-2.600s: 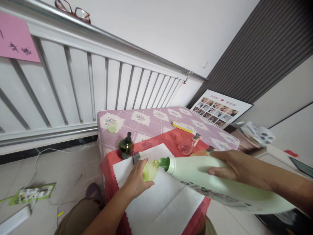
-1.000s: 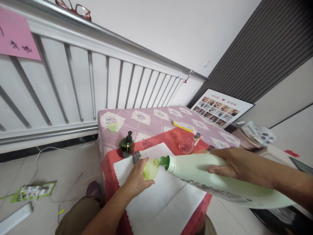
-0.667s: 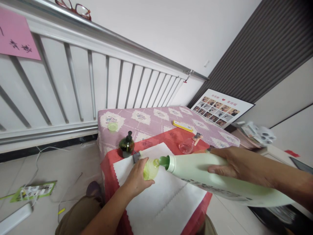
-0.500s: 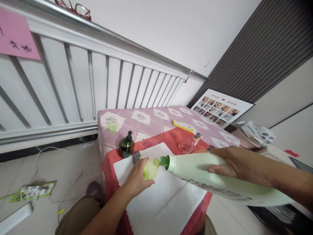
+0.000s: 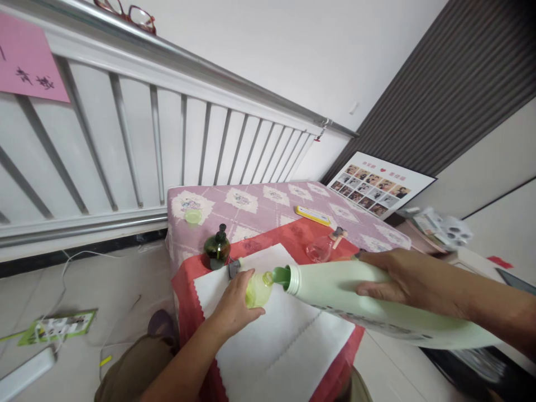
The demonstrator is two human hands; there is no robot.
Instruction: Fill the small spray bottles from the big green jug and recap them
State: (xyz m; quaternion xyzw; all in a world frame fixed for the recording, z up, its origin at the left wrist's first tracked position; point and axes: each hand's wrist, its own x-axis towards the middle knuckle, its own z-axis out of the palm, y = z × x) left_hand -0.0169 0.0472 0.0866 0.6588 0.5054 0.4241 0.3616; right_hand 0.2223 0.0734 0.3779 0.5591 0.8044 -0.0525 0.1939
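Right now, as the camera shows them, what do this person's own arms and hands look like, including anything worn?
The left hand and right hand are ungloved. Both wrists look bare, and no sleeves show on the visible forearms.

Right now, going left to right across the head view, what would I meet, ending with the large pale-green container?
Pink paper, reddish glasses, pale-green round piece, dark pump bottle, small yellow-green bottle in the left hand, large pale-green container in the right hand.

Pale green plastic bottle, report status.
Left hand around small round yellow bottle. Right hand gripping pale green bottle, spout at yellow bottle's mouth. Dark green pump bottle stands nearby.
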